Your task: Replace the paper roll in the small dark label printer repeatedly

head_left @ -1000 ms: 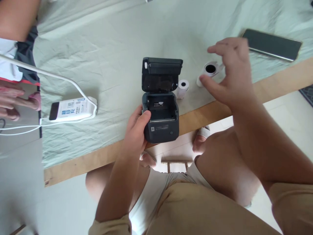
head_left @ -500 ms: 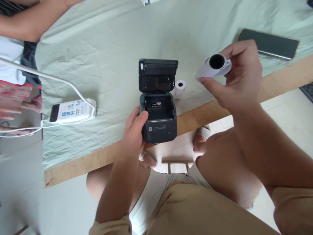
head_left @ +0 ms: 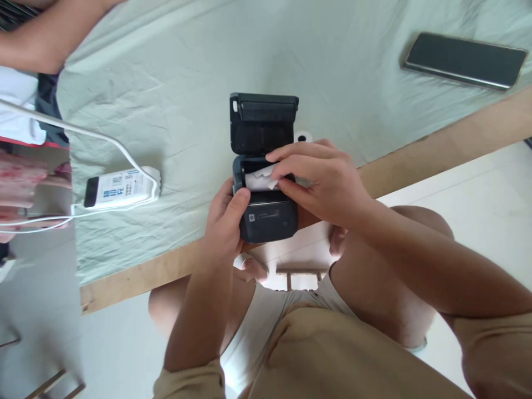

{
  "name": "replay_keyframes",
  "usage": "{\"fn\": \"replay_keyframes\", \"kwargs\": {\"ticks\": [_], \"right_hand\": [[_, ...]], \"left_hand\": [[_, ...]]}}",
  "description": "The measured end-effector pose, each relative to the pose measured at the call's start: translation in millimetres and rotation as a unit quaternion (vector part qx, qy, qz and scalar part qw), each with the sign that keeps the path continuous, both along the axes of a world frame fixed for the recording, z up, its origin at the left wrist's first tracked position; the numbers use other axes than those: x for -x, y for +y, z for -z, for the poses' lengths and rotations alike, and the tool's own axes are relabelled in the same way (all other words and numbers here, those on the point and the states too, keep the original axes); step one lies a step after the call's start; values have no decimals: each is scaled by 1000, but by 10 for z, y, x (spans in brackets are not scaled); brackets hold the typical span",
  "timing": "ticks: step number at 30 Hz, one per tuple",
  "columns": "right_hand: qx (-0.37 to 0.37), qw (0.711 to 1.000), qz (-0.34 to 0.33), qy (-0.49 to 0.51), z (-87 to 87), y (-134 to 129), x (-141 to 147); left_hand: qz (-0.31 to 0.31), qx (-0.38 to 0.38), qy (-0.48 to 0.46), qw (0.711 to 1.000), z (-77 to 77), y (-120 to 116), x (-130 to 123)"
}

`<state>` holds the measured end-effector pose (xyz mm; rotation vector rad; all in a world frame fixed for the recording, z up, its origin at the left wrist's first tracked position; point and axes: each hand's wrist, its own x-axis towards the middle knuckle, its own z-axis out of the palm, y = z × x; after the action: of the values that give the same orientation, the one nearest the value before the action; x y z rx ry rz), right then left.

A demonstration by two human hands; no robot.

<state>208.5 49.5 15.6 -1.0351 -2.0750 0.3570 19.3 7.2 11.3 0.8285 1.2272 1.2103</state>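
Observation:
A small dark label printer (head_left: 269, 221), its lid (head_left: 264, 123) tipped back, is held over the table's front edge. My left hand (head_left: 224, 219) grips its left side, thumb on the top face. A white paper roll (head_left: 260, 179) lies in the printer's bay, with a ragged paper end showing. My right hand (head_left: 320, 177) has its fingertips closed on the roll's right part, partly inside the bay. Behind that hand a second paper roll (head_left: 303, 136) stands on the cloth, mostly hidden.
A phone (head_left: 465, 61) lies at the back right. On the left is a white power bank (head_left: 122, 188) with white cables. Another person's arm (head_left: 54, 36) rests at the upper left. Pale green cloth (head_left: 178, 83) covers the wooden-edged table.
My right hand has brought the paper roll from the right, above the table, down into the printer's bay. My left hand keeps hold of the printer in nearly the same place.

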Motion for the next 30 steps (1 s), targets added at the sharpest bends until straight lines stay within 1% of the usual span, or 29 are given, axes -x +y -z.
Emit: {"fn": "replay_keyframes", "kwargs": {"ticks": [4,6,8,11,12,14,17,22,25,26,29,30], "right_hand": [[-44,999,11,6,-52,-69,16],[-72,997,2,9,-76,-126,28],[-102,994,-28,11,-78,-169,40],[-130,986,-99,-2,-45,-193,48],[-129,984,-119,-5,-32,-194,44],[-114,984,-135,3,-9,-195,26],[-84,987,-136,34,5,-209,-18],[-65,986,-152,28,-1,-251,-74],[-72,985,-148,46,-20,-232,-93],[-81,986,-137,59,-29,-215,-101],[-107,984,-71,122,-46,-147,-127],[-106,983,-50,141,-44,-124,-135]], "left_hand": [[1,6,-3,1000,-11,-17,-10],[-2,0,1,1000,-18,-24,-21],[0,-11,2,1000,-17,-25,-27],[8,-19,-15,1000,-3,-16,-19],[10,-17,-20,1000,2,-11,-13],[20,-17,-28,999,8,-1,-1],[37,-19,-28,999,1,2,8],[36,-36,-19,999,-32,-27,1],[59,-40,4,997,5,-20,31],[74,-47,10,996,33,-11,49],[94,-83,26,992,127,19,111],[98,-92,29,990,151,23,128]]}}
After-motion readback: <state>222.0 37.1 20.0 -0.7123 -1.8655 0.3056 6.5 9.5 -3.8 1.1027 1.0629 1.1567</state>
